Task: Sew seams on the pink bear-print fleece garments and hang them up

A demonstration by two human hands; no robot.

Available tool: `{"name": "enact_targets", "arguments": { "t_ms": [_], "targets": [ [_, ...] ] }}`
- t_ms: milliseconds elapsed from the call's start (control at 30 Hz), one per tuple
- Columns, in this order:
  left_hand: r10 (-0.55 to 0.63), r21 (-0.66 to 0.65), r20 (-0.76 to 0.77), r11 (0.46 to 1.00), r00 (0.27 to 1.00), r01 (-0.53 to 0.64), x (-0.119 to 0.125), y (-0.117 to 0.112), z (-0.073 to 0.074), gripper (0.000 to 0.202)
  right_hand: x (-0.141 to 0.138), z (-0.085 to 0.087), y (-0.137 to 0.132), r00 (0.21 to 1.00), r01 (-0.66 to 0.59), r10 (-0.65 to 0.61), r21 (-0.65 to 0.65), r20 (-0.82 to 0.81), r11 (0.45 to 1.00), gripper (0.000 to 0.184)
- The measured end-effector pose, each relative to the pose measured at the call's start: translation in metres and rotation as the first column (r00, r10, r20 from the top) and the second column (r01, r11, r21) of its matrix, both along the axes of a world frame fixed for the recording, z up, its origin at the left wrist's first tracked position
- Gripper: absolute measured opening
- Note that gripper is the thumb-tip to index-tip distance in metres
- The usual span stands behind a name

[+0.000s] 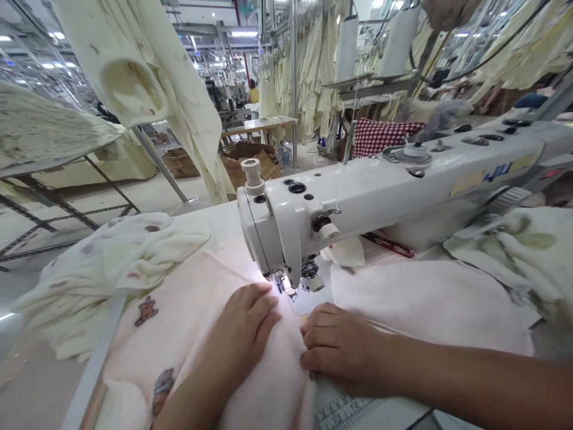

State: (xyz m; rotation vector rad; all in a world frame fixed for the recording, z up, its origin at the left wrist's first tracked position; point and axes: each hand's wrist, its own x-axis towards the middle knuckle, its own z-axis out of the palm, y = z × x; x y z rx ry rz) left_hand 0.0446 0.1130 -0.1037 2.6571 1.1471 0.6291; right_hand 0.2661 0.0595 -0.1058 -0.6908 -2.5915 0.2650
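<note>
A white sewing machine (358, 197) reaches in from the right, its lit needle and presser foot (280, 283) down by a pale pink fleece fabric (197, 304) with small bear prints. My left hand (253, 319) lies on this fabric just left of the presser foot, fingers stretched out and close together, pressing it flat. On the near side of the foot, my right hand (333, 340) has its fingers curled over the fabric's right edge, pinching it. The fingertips of that hand are partly hidden. Both hands are close to the needle without visibly touching it.
Another pale pink piece (430, 298) lies right of the needle. Red-handled thread snips (389, 243) rest behind the machine arm. Printed cream cloth (129, 251) is heaped at the left, more cloth (514, 245) at the right. A printed ruler (349, 412) marks the near table edge.
</note>
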Motion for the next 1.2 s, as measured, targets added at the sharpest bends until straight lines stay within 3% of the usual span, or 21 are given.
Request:
{"name": "enact_targets", "arguments": {
  "t_ms": [133,233,400,600,700,900,1100,1200],
  "targets": [
    [0.075,0.041,0.008,0.996,0.997,-0.075,0.000,-0.001,-0.001,0.016,-0.001,-0.001,-0.002,1.000,0.003,-0.003,0.023,-0.014,1.000,0.019],
    [0.093,0.058,-0.035,0.994,0.995,-0.091,0.000,-0.017,-0.006,0.017,-0.003,0.006,-0.013,1.000,-0.017,0.016,0.044,0.019,0.999,0.017],
    [0.045,0.035,-0.059,0.998,0.997,-0.043,0.000,-0.043,-0.002,0.021,-0.002,0.017,-0.037,0.985,-0.135,0.142,-0.077,0.097,0.988,0.014],
    [-0.072,-0.202,-0.224,0.979,0.972,0.026,0.014,-0.015,0.029,0.013,-0.001,0.003,-0.044,0.999,-0.043,0.043,-0.014,-0.017,0.999,0.019],
    [-0.149,-0.264,-0.265,0.962,0.953,0.077,0.019,-0.004,0.038,0.007,-0.002,-0.001,-0.043,0.999,-0.034,0.034,-0.002,-0.018,0.999,0.019],
    [-0.204,-0.352,-0.206,0.928,0.957,0.122,0.019,-0.002,0.035,0.007,-0.002,-0.001,-0.043,0.999,-0.046,0.046,0.001,-0.006,0.999,0.018],
    [-0.280,-0.326,-0.242,0.925,0.929,0.194,0.027,0.002,0.034,0.028,-0.001,-0.001,-0.042,0.997,-0.070,0.071,0.019,-0.024,0.997,0.015],
    [-0.245,-0.294,-0.247,0.941,0.938,0.168,0.031,0.005,0.035,0.032,-0.001,0.000,-0.043,0.997,-0.074,0.074,0.022,-0.021,0.997,0.014]
  ]
}}
